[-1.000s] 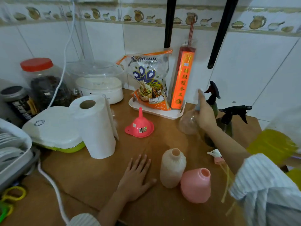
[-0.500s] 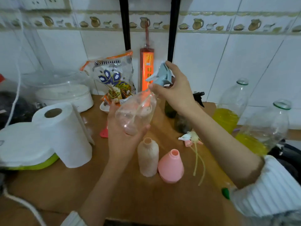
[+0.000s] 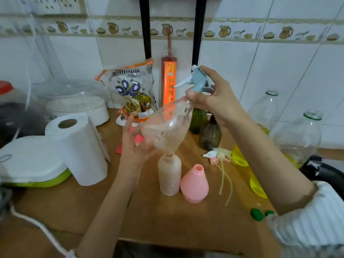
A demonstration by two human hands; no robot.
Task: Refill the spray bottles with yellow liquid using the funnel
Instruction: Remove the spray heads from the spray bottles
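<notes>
A clear empty spray bottle (image 3: 167, 127) is tilted in the air above the counter. My left hand (image 3: 135, 142) cups its body from below. My right hand (image 3: 212, 97) grips its neck under the blue-grey trigger head (image 3: 197, 81). Below it stand a beige bottle (image 3: 169, 175) and a pink bottle (image 3: 194, 183), both uncapped. The pink funnel (image 3: 137, 140) lies behind my left hand, mostly hidden. Two loose spray heads with tubes (image 3: 219, 155) lie on the wood. Large clear bottles (image 3: 296, 138) holding yellow liquid stand at the right.
Two dark spray bottles (image 3: 208, 135) stand near the wall behind the held bottle. A paper towel roll (image 3: 78, 148) and a white-and-green box (image 3: 29, 162) sit at the left. Green caps (image 3: 257, 214) lie near my right sleeve. A snack bag (image 3: 132, 92) leans on the tiles.
My right hand picked the clear bottle up from the back of the counter and brought it forward. My left hand rose from the counter and took hold of its body.
</notes>
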